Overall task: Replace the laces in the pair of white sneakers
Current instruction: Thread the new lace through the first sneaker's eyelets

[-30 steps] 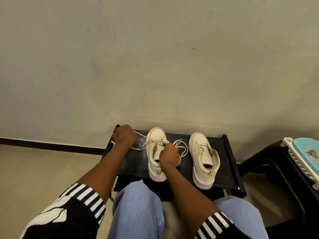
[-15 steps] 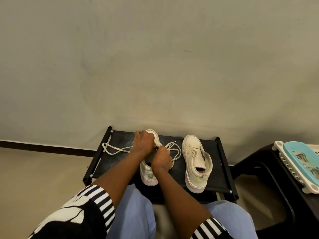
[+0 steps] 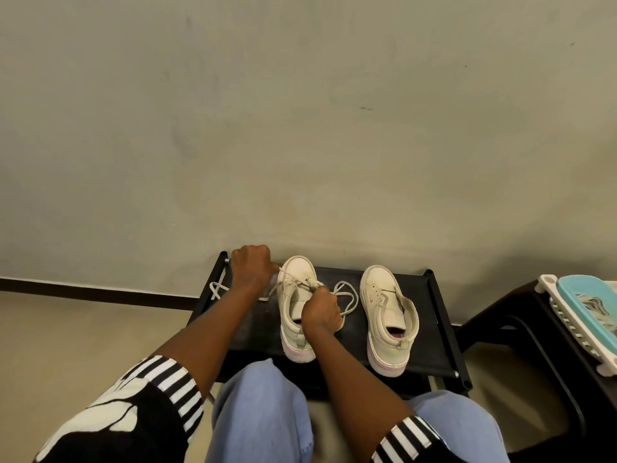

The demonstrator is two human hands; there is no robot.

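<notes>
Grey wall [image 3: 300,128] close behind low black surface [image 3: 253,329]; raised rails along its left and right edges.

Dark stool [image 3: 500,329] with blue basket [image 3: 581,295] just right of surface; bare floor [image 3: 83,329] open to left.

Left sneaker [image 3: 297,272] and right sneaker [image 3: 384,295] side by side on surface, toes to wall, apart.

Left grip [image 3: 250,267] at far-left corner near rail, fingers curled round lace [image 3: 350,295]; strand taut from it to left sneaker's eyelets.

Right grip [image 3: 320,310] over left sneaker's tongue, fingers curled, pinching lace at eyelets.

Loose lace loop between sneakers.
</notes>
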